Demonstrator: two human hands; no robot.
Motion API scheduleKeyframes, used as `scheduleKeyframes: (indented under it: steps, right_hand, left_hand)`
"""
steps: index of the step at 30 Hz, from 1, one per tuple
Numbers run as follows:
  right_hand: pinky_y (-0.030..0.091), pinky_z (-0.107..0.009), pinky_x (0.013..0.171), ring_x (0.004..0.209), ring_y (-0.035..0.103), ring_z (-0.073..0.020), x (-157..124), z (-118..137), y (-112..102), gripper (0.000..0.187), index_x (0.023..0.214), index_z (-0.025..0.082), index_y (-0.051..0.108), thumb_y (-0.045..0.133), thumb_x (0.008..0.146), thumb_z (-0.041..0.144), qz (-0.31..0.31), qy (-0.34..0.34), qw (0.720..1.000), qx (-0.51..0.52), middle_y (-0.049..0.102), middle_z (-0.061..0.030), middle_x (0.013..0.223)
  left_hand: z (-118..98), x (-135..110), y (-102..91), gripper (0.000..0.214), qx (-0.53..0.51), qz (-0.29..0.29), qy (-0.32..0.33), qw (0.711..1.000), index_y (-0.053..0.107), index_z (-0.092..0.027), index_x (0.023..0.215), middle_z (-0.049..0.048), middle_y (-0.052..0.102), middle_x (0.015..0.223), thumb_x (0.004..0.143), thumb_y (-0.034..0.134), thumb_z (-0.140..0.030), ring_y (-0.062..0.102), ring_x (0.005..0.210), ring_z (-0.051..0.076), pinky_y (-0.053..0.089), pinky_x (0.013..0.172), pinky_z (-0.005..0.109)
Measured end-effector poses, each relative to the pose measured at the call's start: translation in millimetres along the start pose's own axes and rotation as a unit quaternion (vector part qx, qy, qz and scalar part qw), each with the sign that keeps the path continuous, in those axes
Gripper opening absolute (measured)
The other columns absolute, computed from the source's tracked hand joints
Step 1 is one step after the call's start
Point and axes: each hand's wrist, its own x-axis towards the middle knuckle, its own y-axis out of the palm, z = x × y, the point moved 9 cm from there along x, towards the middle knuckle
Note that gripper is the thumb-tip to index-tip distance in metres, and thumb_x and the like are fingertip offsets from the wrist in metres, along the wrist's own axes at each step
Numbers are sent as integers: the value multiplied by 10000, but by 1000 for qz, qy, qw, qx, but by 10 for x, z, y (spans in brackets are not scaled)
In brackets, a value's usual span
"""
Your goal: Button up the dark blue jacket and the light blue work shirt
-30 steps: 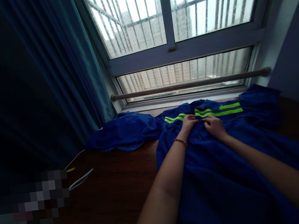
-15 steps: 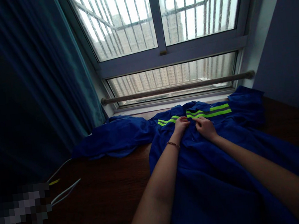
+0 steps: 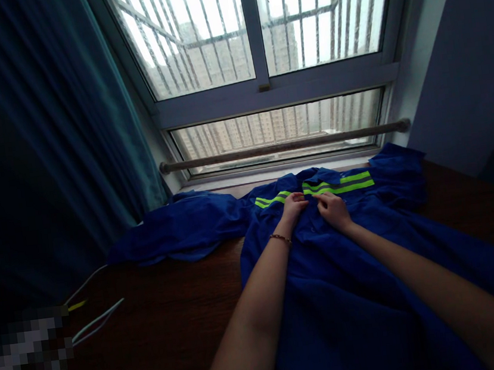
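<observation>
A blue work jacket (image 3: 332, 294) with yellow-green and grey reflective strips (image 3: 357, 181) lies spread over the dark wooden surface, one sleeve (image 3: 180, 229) stretched out to the left. My left hand (image 3: 293, 207), a bracelet at its wrist, pinches the jacket's front edge just below the chest strip. Close to its right, my right hand (image 3: 333, 209) is closed on the same front, with thumb and forefinger together at the cloth. The fingertips nearly meet over the middle of the chest. Whatever small part lies between them is too small to make out.
Beyond the jacket is a window with a horizontal rail (image 3: 285, 146) across its lower part. A blue curtain (image 3: 101, 137) hangs at the left. White cables (image 3: 97, 320) and a blurred-out patch lie on the wooden surface (image 3: 165, 327) at the lower left.
The whole view has shifted slightly, so everything sits a little further left. Both hands keep the same hold at the jacket's front, with barely any finger movement visible.
</observation>
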Motion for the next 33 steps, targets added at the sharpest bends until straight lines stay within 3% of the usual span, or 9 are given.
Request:
scheduleKeyframes:
  steps: [6, 23, 28, 33]
  right_hand:
    - [409, -244, 768, 799, 551, -150, 11, -18, 60, 321, 967, 188, 658, 418, 755, 152, 30, 4, 1000, 7, 608, -46, 848]
    - [411, -252, 706, 690, 549, -149, 40, -112, 51, 235, 659, 176, 658, 430, 701, 142, -2, 21, 999, 32, 607, -39, 717]
    - [421, -253, 715, 729, 553, -149, 37, -80, -57, 303, 909, 164, 648, 397, 740, 153, -57, 9, 995, 76, 618, -52, 828]
    - [421, -244, 718, 733, 556, -148, 34, -96, 41, 368, 1015, 199, 635, 385, 749, 150, -9, 18, 999, 43, 625, -42, 838]
  left_hand:
    - [-7, 3, 16, 343, 6, 14, 12, 1000, 516, -113, 825, -10, 548, 670, 534, 629, 31, 493, 504, 57, 380, 528, 204]
    - [-5, 38, 74, 431, 27, 42, 42, 998, 486, -158, 857, -46, 523, 689, 494, 513, 74, 444, 455, 35, 311, 451, 165]
    - [-8, 21, 75, 410, 17, 43, 31, 998, 486, -145, 852, -19, 551, 724, 501, 528, 62, 477, 496, 49, 352, 485, 176]
    - [-38, -14, 50, 410, 8, 32, 25, 999, 497, -137, 850, -16, 550, 710, 500, 540, 71, 473, 501, 42, 360, 499, 172]
